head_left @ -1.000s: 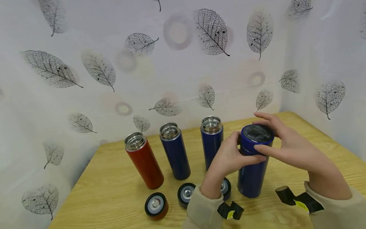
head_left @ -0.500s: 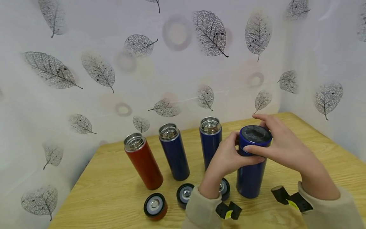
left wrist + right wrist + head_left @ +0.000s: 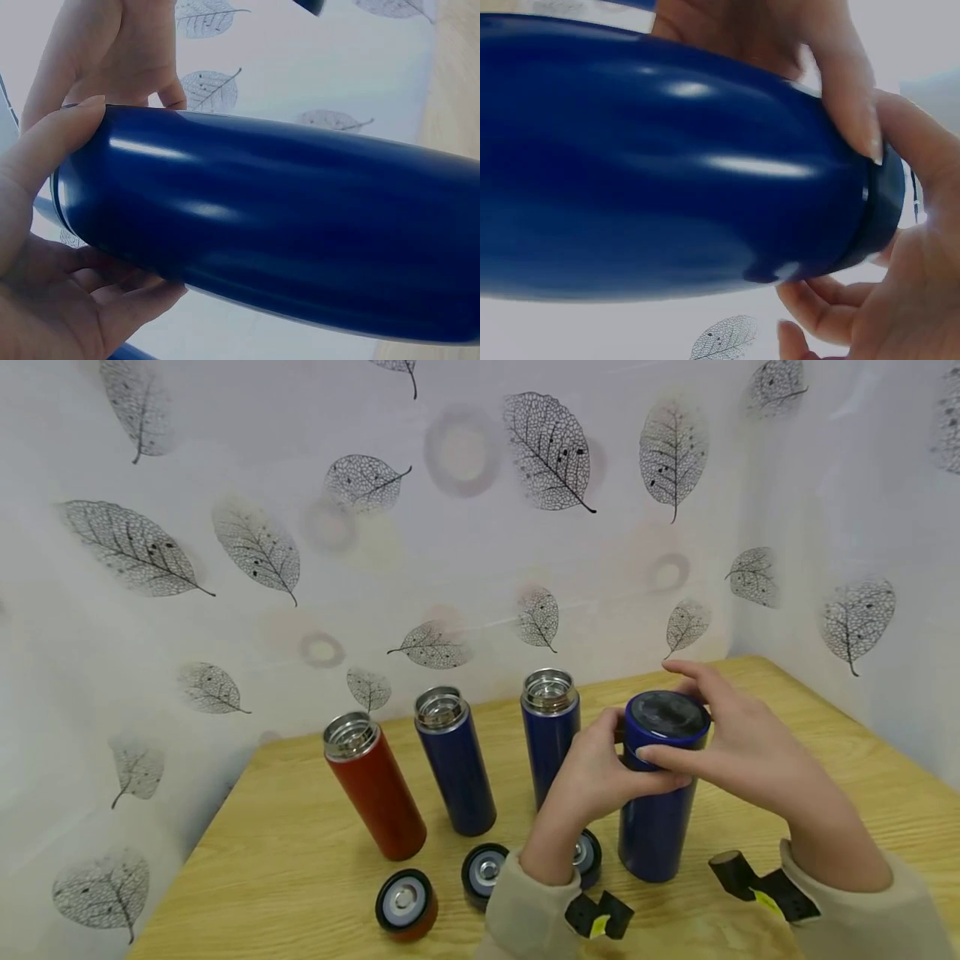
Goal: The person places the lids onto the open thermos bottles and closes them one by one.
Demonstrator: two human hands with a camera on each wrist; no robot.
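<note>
Soft, even light fills the head view, with small glints on the steel bottle rims. Both wrist views look hazy and bluish; white streaks of glare cross the blue bottle, whose sides bow under lens distortion. At the right wrist, the pale backdrop washes out to white at upper right.

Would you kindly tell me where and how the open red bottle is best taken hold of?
Probably round the middle of the red bottle, coming from the person's left. It stands upright with a straight cylindrical wall; its open metal mouth is better left untouched. A blue bottle stands to its right and a red lid lies in front.
</note>
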